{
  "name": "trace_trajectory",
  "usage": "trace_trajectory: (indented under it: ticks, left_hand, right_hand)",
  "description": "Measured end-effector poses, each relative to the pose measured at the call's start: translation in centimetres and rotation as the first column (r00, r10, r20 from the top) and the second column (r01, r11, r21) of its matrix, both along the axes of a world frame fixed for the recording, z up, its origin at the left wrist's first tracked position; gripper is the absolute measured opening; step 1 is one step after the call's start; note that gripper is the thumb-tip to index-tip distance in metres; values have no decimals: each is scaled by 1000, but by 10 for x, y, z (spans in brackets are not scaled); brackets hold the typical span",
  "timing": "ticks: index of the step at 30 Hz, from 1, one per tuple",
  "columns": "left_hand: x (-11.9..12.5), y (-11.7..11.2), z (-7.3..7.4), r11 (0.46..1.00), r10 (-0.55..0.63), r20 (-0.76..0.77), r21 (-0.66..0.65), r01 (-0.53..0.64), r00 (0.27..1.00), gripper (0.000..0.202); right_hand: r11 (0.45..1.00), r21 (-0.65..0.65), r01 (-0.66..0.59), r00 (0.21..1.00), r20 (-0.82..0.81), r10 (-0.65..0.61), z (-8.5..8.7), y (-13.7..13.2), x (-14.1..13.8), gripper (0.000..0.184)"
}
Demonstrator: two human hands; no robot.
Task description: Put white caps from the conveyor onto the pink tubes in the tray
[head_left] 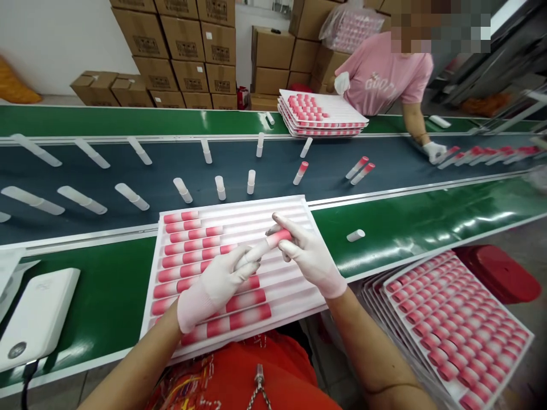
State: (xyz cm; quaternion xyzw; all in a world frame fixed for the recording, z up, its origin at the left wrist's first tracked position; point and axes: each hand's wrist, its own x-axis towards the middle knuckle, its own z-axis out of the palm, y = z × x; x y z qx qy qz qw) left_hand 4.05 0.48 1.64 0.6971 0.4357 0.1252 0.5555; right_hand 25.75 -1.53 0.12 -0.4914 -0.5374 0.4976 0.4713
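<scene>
One pink-ended tube (261, 249) in both gloved hands (220, 282)

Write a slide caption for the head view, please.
Gloved hands hold a red-ended tube above a grooved tray beside a conveyor belt.

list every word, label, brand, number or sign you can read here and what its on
"GOO", the rest unclear: pink shirt
Print on the cartons: too small to read
Faint mark on the white device: too blurred to read
Print on the red top: cannot be made out
</scene>
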Motion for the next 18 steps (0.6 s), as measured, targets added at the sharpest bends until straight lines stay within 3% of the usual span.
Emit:
trace_trajectory:
  ticks: [2, 5, 7, 9, 11, 13, 16, 18]
  left_hand:
    - [-2, 4, 2, 992, -23, 32, -120, 26, 999, 49]
    - [-3, 10, 5, 920, -80, 168, -368, 138, 983, 44]
    - [-1, 14, 5, 899, -89, 213, -404, 170, 973, 37]
    - [4, 14, -1, 957, -55, 156, -272, 97, 986, 31]
    - [8, 12, -13, 999, 18, 66, -41, -16, 998, 29]
    - [12, 9, -29, 986, 88, 1, 144, -87, 996, 28]
    - [15, 13, -52, 961, 100, -19, 263, -91, 995, 27]
    - [15, 31, -63, 924, 139, 8, 358, -133, 990, 53]
  right_hand:
    - [998, 25, -64, 998, 11, 64, 4, 2, -2, 56]
    - [989, -16, -145, 988, -63, 143, 6, 8, -9, 58]
    - [989, -86, -120, 982, -158, 106, 2, 12, -17, 56]
    - [986, -153, -61, 973, -232, 24, -3, 14, -26, 48]
    - [981, -195, -15, 967, -254, -36, -8, 13, -37, 39]
    - [977, -210, 42, 971, -221, -90, -10, 9, -47, 32]
    - [972, -208, 113, 984, -113, -139, -10, 13, -46, 28]
    - [962, -146, 232, 973, 48, -227, -11, 33, -26, 30]
